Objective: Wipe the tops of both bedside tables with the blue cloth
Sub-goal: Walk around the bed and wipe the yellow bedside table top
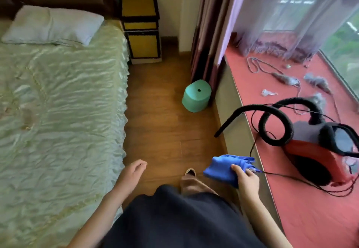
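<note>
Right hand (247, 179) fingers clench the bunched blue cloth (225, 167), carried ready; left hand (132, 172) swings loose, empty. The bedside table (138, 9) waits beside the bed's head corner.

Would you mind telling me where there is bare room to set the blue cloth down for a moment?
The bedside table top looks bare. The bed below the pillow is open, as is the wooden floor between bed and green stool. The red window ledge is crowded by the vacuum cleaner, its cord and scattered tassels.
</note>
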Demonstrator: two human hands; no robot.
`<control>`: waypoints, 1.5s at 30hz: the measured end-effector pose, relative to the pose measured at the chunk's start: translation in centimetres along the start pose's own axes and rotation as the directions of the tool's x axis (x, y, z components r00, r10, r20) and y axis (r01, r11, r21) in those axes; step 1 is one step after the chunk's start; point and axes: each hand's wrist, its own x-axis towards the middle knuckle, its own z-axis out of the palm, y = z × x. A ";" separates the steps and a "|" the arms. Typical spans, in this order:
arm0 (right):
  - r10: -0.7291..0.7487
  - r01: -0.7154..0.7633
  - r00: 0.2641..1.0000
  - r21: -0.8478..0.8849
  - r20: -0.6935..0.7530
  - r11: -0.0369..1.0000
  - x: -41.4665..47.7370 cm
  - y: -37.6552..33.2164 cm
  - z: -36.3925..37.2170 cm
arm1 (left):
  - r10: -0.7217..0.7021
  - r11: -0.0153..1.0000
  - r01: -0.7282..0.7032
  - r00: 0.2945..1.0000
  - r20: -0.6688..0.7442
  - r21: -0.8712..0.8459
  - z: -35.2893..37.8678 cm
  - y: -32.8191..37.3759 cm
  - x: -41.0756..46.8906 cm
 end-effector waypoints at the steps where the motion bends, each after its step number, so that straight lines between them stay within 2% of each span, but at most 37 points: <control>1: -0.014 0.014 0.999 -0.007 0.050 1.000 1.8 -1.9 1.6 | -0.042 0.999 0.040 0.998 -0.038 -0.037 -0.2 0.6 0.8; 7: -0.108 0.136 0.937 -0.062 0.334 0.989 10.3 -14.0 10.4 | -0.213 0.962 0.157 0.945 -0.249 -0.224 -2.6 2.7 5.0; 11: -0.128 0.167 0.902 -0.060 0.412 0.984 14.5 -19.7 15.3 | -0.267 0.943 0.186 0.917 -0.295 -0.275 -4.3 4.3 9.3; 14: -0.082 0.145 0.914 -0.132 0.397 0.981 18.1 -22.1 18.9 | -0.295 0.929 0.204 0.911 -0.288 -0.308 -5.8 6.0 14.5; 18: -0.026 0.072 0.960 -0.156 0.279 0.985 23.1 -25.1 23.4 | -0.242 0.944 0.164 0.934 -0.264 -0.285 -9.6 9.8 24.1; 22: -0.014 0.038 0.989 -0.154 0.150 0.987 26.9 -29.0 27.0 | -0.117 0.976 0.079 0.976 -0.184 -0.205 -14.5 16.8 33.5; 26: -0.007 0.023 0.994 -0.139 0.109 0.990 29.6 -34.4 31.5 | -0.009 0.992 -0.008 0.991 -0.134 -0.127 -18.4 23.3 40.9; 32: 0.000 0.018 0.990 -0.127 0.139 0.992 34.5 -42.2 40.8 | 0.026 0.996 -0.038 0.991 -0.133 -0.085 -23.2 27.9 50.1; 40: -0.006 0.055 0.946 -0.143 0.323 0.988 43.2 -51.8 58.0 | -0.169 0.970 0.117 0.955 -0.243 -0.212 -30.0 29.2 63.6; 45: -0.014 0.091 0.909 -0.167 0.417 0.982 47.0 -59.5 67.6 | -0.214 0.970 0.173 0.939 -0.271 -0.168 -36.5 33.5 71.6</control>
